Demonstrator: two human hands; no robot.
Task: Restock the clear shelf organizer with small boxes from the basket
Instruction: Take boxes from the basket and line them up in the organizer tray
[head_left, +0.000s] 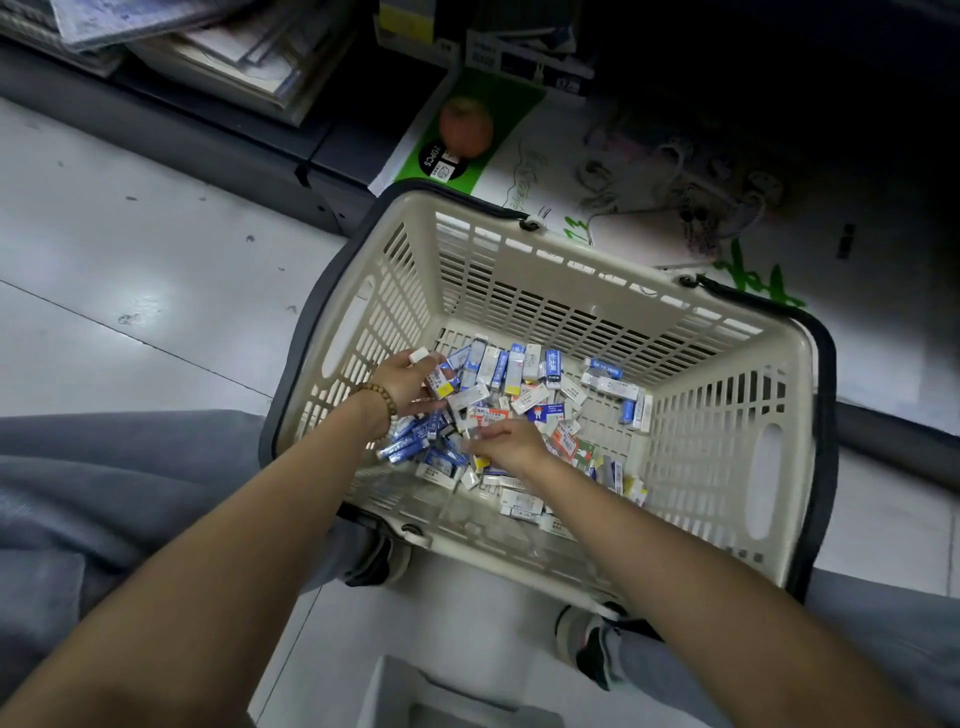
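A cream plastic basket (524, 270) with dark handles stands on the floor in front of me, its bottom strewn with several small blue-and-white boxes (524, 374). My left hand (402, 382), with a bead bracelet on the wrist, is inside the basket at its left side and grips a few small boxes. My right hand (506, 447) reaches into the middle of the pile, fingers curled down among the boxes; what it grips is hidden under the hand. A clear container (447, 696) shows partly at the bottom edge, between my knees.
My grey-trousered legs and shoes (587, 649) flank the basket. Behind it lie a green-and-white carton (467, 130) and packaged goods on a dark low shelf (291, 156). Stacked paper goods (208, 47) fill the top left. Pale floor tiles (130, 260) spread left.
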